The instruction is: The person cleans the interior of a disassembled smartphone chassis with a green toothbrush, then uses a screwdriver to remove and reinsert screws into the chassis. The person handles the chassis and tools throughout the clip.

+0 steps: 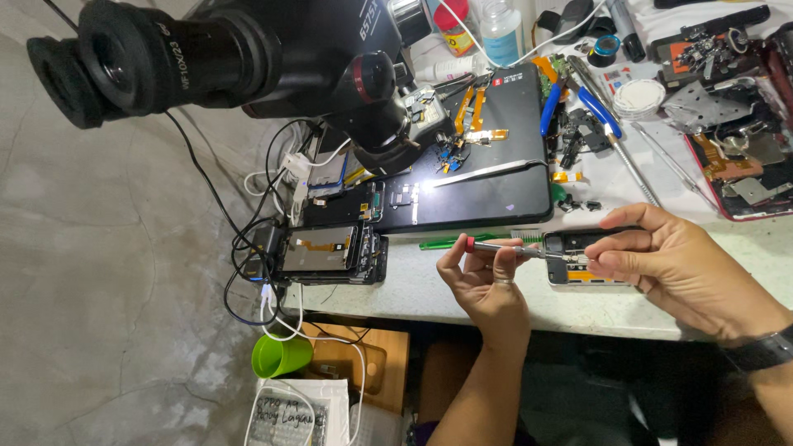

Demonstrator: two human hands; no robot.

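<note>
My left hand [483,277] pinches a thin metal screwdriver with a red cap [504,247], held level, its tip at the opened phone [578,256]. My right hand [677,260] grips that phone by its edge and steadies the screwdriver's shaft with fingertips. The phone lies open at the front edge of the white bench [496,289], showing metal and orange parts inside. A dark watch strap sits on my right wrist.
A black microscope [248,58] looms at upper left. A black mat [487,182] holds tweezers [487,172] and small parts. Another opened phone stack [330,252] lies left, among cables. Blue-handled pliers [578,99], bottles and dismantled phones crowd the back. A green cup [281,355] stands below the bench.
</note>
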